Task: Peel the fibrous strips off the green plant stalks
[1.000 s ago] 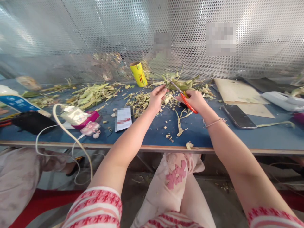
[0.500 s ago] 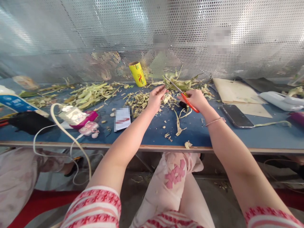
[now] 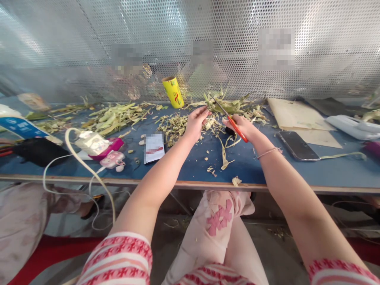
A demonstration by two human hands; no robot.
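Note:
My right hand [image 3: 244, 127] is closed on a pair of scissors [image 3: 230, 118] with red handles, whose blade points up and left over the plant scraps. My left hand [image 3: 196, 122] is pinched just left of the blade. Whatever lies between its fingertips is too small and too covered to make out. Beneath and around the left hand spreads a heap of small dry yellow-green trimmings [image 3: 172, 127]. Longer leafy stalks [image 3: 234, 105] lie behind the scissors. Under my right hand, a dark object [image 3: 229, 131] is partly hidden.
A yellow tube [image 3: 173, 93] stands against the perforated metal panel [image 3: 190, 23]. Another plant pile [image 3: 115, 118] lies left. A small card-like screen [image 3: 154, 148], a cabled charger [image 3: 95, 143] and a phone [image 3: 297, 145] rest on the blue table [image 3: 190, 170]. Cardboard [image 3: 297, 113] lies right.
The scissors have turned slightly in my right hand, and its fingers have shifted around the handles. My left hand has stayed nearly in place. The view has moved a little.

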